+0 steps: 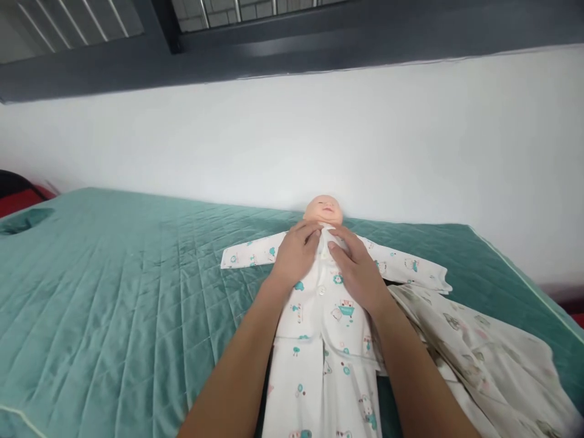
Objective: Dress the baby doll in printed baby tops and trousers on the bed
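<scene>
A baby doll (323, 208) lies on its back, its head near the wall. It wears a white baby shirt (310, 316) with teal and pink cartoon prints and a buttoned front. Both sleeves stretch out sideways. Matching baby trousers (296, 389) lie below the hem. At the collar, on the doll's chest, my left hand (297, 250) has its fingers closed on the shirt's front edge. Opposite it, my right hand (354, 261) pinches the other side of the front between thumb and fingers. The fingertips partly hide the collar and upper buttons.
A green quilted bed cover (137, 304) spreads beneath everything. Right of the doll lies a crumpled cream printed cloth (493, 359), close to my right forearm. A white wall (274, 140) rises behind the bed, under a dark window frame (283, 42). Something red (20, 201) shows at far left.
</scene>
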Demonstrator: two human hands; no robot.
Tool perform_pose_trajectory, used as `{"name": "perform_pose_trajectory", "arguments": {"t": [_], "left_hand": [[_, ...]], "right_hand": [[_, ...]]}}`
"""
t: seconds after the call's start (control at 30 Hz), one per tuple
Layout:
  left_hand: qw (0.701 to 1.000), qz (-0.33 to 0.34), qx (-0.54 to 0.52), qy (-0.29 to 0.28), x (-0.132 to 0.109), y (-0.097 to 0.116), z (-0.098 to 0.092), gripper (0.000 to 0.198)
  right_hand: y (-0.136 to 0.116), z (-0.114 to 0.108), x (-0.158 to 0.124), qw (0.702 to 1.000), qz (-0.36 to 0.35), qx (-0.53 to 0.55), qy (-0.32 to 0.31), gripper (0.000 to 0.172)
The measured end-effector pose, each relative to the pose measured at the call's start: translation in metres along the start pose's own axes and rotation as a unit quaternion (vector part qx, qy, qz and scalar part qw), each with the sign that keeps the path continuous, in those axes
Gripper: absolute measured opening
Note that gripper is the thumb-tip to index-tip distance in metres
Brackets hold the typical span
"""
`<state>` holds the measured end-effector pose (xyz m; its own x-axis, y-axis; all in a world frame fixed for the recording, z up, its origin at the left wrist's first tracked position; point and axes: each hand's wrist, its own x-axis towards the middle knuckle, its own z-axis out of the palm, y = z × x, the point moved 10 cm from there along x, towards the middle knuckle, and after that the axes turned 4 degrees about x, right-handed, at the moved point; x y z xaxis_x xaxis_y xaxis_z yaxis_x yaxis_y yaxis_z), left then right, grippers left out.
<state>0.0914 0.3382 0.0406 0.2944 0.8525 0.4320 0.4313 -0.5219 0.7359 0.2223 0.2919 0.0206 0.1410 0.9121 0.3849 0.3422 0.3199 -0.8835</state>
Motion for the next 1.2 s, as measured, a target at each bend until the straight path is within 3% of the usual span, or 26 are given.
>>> {"name": "perform_pose_trajectory", "arguments": {"t": [0.33, 0.7, 0.83, 1.0, 1.2], "left_hand": [[1.000, -0.002, -0.002, -0.002, 0.000, -0.006, 0.002, 0.030], [1.000, 0.013, 0.002, -0.010, 0.002, -0.001, 0.002, 0.032], [1.000, 0.016, -0.025, 0.000, 0.000, 0.000, -0.002, 0.028], [0.996, 0.013, -0.066, 0.054, -0.009, 0.006, -0.015, 0.016], [0.997, -0.004, -0.073, 0.024, -0.024, 0.006, -0.013, 0.013]], "right_hand": [[-0.003, 0.004, 0.001, 1.000, -0.005, -0.003, -0.012, 0.025], [-0.007, 0.013, 0.002, 0.996, -0.037, -0.048, -0.063, 0.038], [-0.004, 0.008, 0.002, 0.999, -0.026, -0.018, -0.034, 0.037], [0.005, -0.001, -0.006, 0.998, 0.034, 0.049, 0.019, 0.031], [-0.006, -0.003, -0.034, 0.999, 0.022, 0.035, 0.022, 0.022]]}}
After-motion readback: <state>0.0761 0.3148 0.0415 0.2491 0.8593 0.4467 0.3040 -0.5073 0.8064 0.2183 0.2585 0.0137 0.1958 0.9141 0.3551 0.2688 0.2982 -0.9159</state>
